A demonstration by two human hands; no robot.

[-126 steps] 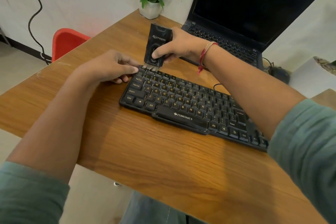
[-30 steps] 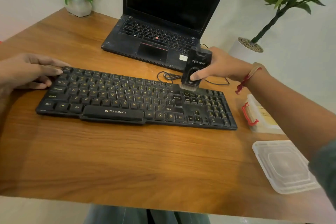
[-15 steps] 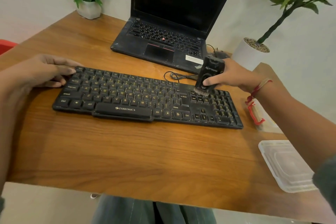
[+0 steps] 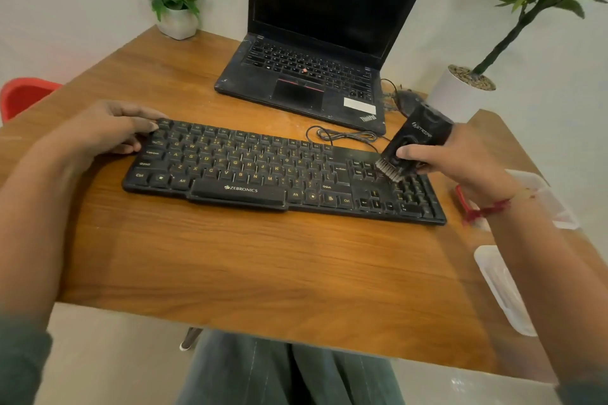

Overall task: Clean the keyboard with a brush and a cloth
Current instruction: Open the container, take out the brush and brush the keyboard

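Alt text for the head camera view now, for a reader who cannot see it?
A person's right hand grips a black brush, its bristles on the right-end keys of a black keyboard on a wooden table, while the left hand rests against the keyboard's left end. An open laptop with a dark screen sits behind.

Outstretched left hand [image 4: 105, 132] rests relaxed, right hand [image 4: 460, 159] grips

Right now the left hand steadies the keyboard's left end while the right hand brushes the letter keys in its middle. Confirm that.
One detail is wrong. In the head view the left hand does steady the left end of the keyboard, but the right hand holds the brush with its bristles on the keys near the right end, not on the middle letter keys.
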